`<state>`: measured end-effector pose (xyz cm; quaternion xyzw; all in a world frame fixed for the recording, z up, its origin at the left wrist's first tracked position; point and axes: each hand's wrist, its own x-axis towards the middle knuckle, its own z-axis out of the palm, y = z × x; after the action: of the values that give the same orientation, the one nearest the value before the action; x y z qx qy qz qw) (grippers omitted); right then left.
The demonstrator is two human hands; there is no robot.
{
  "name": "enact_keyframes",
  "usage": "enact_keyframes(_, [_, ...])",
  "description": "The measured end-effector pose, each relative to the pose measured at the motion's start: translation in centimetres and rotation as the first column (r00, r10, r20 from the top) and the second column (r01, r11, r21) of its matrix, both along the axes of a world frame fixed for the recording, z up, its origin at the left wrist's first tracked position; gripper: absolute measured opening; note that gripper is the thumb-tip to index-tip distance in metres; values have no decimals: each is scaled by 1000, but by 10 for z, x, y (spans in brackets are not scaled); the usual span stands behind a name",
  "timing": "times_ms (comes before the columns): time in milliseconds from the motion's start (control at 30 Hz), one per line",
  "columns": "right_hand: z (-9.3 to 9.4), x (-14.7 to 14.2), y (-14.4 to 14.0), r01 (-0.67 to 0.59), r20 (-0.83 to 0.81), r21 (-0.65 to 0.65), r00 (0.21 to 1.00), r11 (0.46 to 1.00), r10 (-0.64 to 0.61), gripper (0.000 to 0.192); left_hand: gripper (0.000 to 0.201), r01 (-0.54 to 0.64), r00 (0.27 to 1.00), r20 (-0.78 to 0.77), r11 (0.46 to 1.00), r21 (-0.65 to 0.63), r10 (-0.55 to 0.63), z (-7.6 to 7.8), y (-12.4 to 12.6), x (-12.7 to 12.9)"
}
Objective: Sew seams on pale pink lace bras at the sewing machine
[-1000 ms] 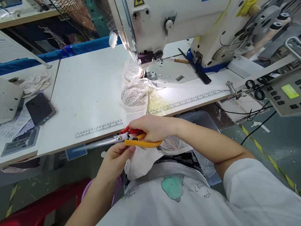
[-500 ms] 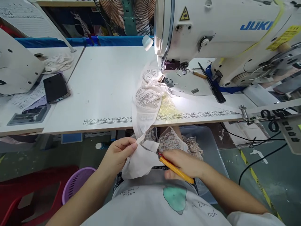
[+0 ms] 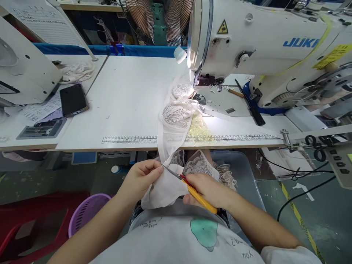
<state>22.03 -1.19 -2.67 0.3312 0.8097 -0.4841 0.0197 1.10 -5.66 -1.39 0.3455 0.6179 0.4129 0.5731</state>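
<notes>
My left hand (image 3: 140,178) pinches a white fabric piece (image 3: 165,189) in my lap, just below the table edge. My right hand (image 3: 209,189) grips yellow-handled scissors (image 3: 199,198), their blades touching the fabric beside my left fingers. A strip of the fabric runs up to white lace pieces (image 3: 176,113) lying on the table under the needle of a white sewing machine (image 3: 264,47). More lace (image 3: 202,165) hangs below the table edge behind my hands.
A black phone (image 3: 73,99) and papers lie at the table's left. A fan (image 3: 156,18) stands behind. A purple basket (image 3: 88,212) and a red stool (image 3: 33,223) stand on the floor at left. A grey bin (image 3: 244,172) sits under the table. A control panel (image 3: 339,161) is at right.
The view has risen from my lap to the machine. My right hand swung the scissors from pointing left above the fabric down to the fabric's edge; the blades now meet it.
</notes>
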Motion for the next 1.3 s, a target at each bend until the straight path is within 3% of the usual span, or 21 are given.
enact_keyframes(133, [-7, 3, -1, 75, -20, -42, 997, 996, -76, 54, 27, 34, 998, -49, 999, 32, -32, 5, 2, 1])
enact_keyframes(233, [-9, 11, 3, 160, -97, 9, 983, 987, -158, 58, 25, 122, 978, -180, 989, 86, -105, 10, 2, 3])
enact_keyframes(333, [-3, 16, 7, 314, -233, 78, 929, 946, -289, 65, 20, 239, 920, -358, 952, 190, -159, 11, -2, 8])
enact_keyframes(400, [3, 15, 6, 379, -329, 20, 876, 925, -352, 66, 16, 289, 885, -440, 919, 268, -151, 10, -4, 13])
enact_keyframes(533, [13, 3, 0, 368, -386, -132, 836, 921, -389, 41, 17, 409, 846, -479, 862, 300, -235, 5, -9, 24])
enact_keyframes(667, [11, -5, 0, 284, -406, -19, 874, 959, -267, 27, 12, 509, 814, -477, 803, 309, -332, 1, -8, 28])
enact_keyframes(767, [8, 3, 2, 285, -457, 210, 874, 935, -163, 28, 8, 648, 689, -617, 705, 289, -381, -1, -3, 19])
enact_keyframes(867, [6, 20, 5, 343, -490, 419, 865, 841, -108, 31, 17, 752, 469, -806, 642, 150, -361, -1, 4, 2])
enact_keyframes(933, [6, 33, 5, 367, -478, 465, 870, 806, -121, 29, 24, 781, 347, -855, 624, 36, -385, -1, 7, -9])
enact_keyframes(1000, [6, 45, 3, 376, -442, 477, 884, 794, -153, 24, 28, 794, 292, -853, 607, -35, -431, -2, 7, -16])
enact_keyframes(1167, [4, 61, -9, 469, -357, 497, 877, 730, -321, 18, 27, 766, 337, -815, 641, -54, -471, -10, 4, -16])
enact_keyframes(1300, [-2, 71, -16, 525, -334, 474, 850, 707, -407, 14, 24, 780, 342, -792, 623, -60, -506, -14, 2, -8])
